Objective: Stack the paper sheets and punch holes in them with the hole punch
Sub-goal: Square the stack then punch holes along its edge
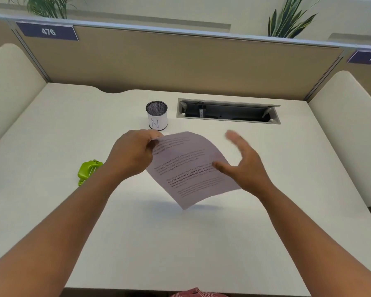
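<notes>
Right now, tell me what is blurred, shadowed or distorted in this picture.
Head view: right hand motion-blurred at the fingertips; print on the paper sheets soft, mostly unreadable; a soft shadow lies on the desk beneath the sheets; wide-angle lens bows the partition.

My blurred right hand smears at the fingertips, my left hand covers one corner of the printed white paper sheet and part of the bright green plastic hole punch, and the small print is unreadable.
</notes>
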### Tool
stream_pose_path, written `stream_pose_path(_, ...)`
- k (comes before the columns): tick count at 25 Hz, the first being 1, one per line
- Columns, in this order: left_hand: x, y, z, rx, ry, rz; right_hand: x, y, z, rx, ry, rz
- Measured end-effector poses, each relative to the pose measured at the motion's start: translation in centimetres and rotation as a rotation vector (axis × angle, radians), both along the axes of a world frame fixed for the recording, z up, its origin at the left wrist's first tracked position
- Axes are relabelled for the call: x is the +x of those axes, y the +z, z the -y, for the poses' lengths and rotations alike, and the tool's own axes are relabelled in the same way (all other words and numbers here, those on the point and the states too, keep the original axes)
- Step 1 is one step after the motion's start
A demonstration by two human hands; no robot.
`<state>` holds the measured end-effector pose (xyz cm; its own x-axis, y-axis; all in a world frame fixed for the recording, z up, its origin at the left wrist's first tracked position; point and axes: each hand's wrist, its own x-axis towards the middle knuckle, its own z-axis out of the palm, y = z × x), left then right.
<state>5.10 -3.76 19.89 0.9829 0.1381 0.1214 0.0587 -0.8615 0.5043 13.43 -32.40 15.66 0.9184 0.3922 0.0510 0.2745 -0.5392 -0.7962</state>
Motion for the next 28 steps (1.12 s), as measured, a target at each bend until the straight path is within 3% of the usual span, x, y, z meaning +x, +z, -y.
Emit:
stream_pose_path(3, 0.6, 1.9, 1.3, 0.185, -0.119, 0.029, 0.1, 0.8, -1.3, -0.029, 0.199, -0.158)
stream_pose_path(6, 1.0, 1.4, 1.6, 0.299, -0.047, 0.358, -0.4, 0.0, -1.6, 0.118, 0.11, -0.272)
stream_pose_path(7, 0.9, 0.5, 1.8, 0.267, 0.061, 0.486, -0.4, -0.3, -1.3, 0.192, 0.078, -0.309)
stream_pose_path(9, 0.3, -1.9, 2.2, -0.1, 0.254, 0.588, -0.4, -0.9, -0.8, 0.345, 0.034, -0.378)
stream_pose_path(12, -0.5, -6.0, 2.9, -0.906, 0.291, 0.179, -0.4, -1.7, -0.1, 0.506, 0.038, -0.408)
stream_pose_path(14, -0.7, -8.2, 2.5, -1.101, 0.225, 0.027, -0.5, -2.1, 0.0, 0.558, 0.056, -0.403)
stream_pose_path(21, -0.6, -9.6, 2.5, -1.057, 0.141, 0.117, -0.7, -3.1, -0.1, 0.565, 0.074, -0.368)
stream_pose_path(28, -0.6, -9.8, 3.6, -1.076, 0.203, 0.113, -1.4, -4.6, -0.4, 0.564, 0.0, -0.406)
